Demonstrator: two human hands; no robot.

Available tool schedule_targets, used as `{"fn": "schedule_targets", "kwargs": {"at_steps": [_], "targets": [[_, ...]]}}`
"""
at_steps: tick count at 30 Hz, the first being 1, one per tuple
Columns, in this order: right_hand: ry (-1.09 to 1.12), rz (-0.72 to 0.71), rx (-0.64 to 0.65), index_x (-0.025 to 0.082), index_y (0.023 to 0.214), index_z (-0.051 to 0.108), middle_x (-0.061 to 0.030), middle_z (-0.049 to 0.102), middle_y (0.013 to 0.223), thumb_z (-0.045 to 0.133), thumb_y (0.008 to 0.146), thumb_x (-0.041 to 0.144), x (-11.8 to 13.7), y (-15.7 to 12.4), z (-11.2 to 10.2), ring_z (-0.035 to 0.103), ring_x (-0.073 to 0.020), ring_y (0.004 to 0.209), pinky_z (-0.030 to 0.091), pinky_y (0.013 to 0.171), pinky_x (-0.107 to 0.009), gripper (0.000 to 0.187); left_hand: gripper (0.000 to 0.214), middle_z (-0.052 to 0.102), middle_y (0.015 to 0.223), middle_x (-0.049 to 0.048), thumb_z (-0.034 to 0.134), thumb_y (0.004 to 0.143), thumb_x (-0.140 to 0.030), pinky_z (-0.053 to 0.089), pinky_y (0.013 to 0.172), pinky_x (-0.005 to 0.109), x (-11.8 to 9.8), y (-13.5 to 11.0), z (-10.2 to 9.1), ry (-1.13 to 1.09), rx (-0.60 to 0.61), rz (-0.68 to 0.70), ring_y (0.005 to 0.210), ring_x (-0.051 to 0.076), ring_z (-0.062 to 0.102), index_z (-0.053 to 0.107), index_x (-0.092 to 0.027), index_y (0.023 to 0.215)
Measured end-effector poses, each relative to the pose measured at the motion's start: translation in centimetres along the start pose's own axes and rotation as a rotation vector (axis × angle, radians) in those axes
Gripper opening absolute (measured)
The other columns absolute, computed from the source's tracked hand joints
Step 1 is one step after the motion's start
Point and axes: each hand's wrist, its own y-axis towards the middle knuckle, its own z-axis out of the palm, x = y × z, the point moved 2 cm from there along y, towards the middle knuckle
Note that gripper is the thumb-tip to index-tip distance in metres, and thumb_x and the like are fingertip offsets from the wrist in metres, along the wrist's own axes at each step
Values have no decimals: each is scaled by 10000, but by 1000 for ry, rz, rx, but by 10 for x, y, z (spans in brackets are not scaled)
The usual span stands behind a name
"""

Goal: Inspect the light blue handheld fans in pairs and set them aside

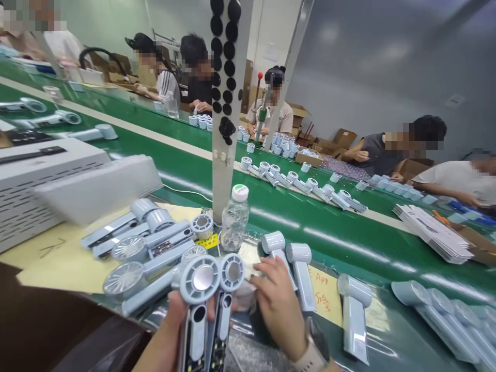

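Observation:
My left hand (170, 325) is wrapped round two light-blue handheld fans (203, 281), held side by side. Each has a ribbed round head with a silver disc, and a handle whose uncovered side shows a circuit board. Just right of them, my right hand (281, 310) is raised with its fingers stretched and apart, a watch on its wrist. Beneath its fingertips is a crumpled clear plastic piece (245, 295); whether they touch is unclear. More fans (163, 266) lie piled to the left, some with clear ribbed heads. Several others (304, 279) lie on the right.
A clear bottle (234, 219) stands by a metal post (222, 175). Beyond it runs a green conveyor (302, 227), with fan parts along its far side. A white vented box (46, 186) is at left, stacked white boxes (432, 232) at right. Several people work across the belt.

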Motion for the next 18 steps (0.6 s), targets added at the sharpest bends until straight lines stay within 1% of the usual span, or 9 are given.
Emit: {"fn": "schedule_targets", "kwargs": {"at_steps": [3,4,6,7,9,11,14,16,18], "targets": [[420,235,-63,291,978,627,50,526,1164,484,937,176,11,7,-25,494,-72,1115,409,974,-265,188,573,623,918,139,821,581,-651,516,832,271,15,-4,3,-1,108,-142,863,230,599,712,-105,713],[516,228,-34,303,975,627,60,497,1207,492,941,199,16,10,-33,494,-59,1138,418,967,-232,173,568,622,855,108,812,590,-661,524,777,260,20,-5,2,28,43,-126,804,212,596,715,-119,730],[626,144,68,326,1064,588,81,439,1300,483,915,127,25,16,-44,438,-42,1241,374,1053,-193,270,597,598,738,61,852,547,-642,491,650,190,29,-3,0,73,-39,-137,682,150,565,700,-135,824],[667,135,137,342,1151,539,87,424,1330,467,892,82,27,20,-47,419,-25,1263,353,1072,-166,374,628,590,726,55,856,545,-640,479,632,187,33,-2,-1,97,-30,-140,666,142,552,683,-134,874],[768,199,311,346,1354,373,70,428,1369,442,847,33,23,27,-49,433,7,1247,368,1031,-112,600,642,587,777,61,842,590,-634,482,673,206,38,3,0,166,87,-156,705,143,553,654,-122,929],[868,228,486,270,1456,287,24,452,1377,466,853,58,15,35,-51,464,2,1219,384,991,-99,664,639,596,851,95,805,643,-652,487,717,225,40,8,1,287,194,-197,766,166,574,662,-96,925],[883,30,771,73,1369,477,-81,499,1320,608,806,133,11,47,-56,470,-116,1230,353,1059,-194,581,777,620,883,164,751,603,-764,496,650,223,40,10,9,373,348,-373,732,200,601,712,-62,932],[833,-50,873,-12,1242,569,-115,539,1227,688,701,110,13,54,-56,508,-158,1152,364,1038,-218,568,817,625,860,157,810,454,-772,508,611,216,38,10,15,355,332,-461,683,194,597,738,-62,851],[771,-1,898,27,1163,610,-73,573,1133,745,609,95,16,60,-50,544,-138,1043,410,937,-201,574,832,626,820,147,865,289,-731,517,591,209,36,8,19,326,232,-547,662,188,595,740,-63,769]]}}
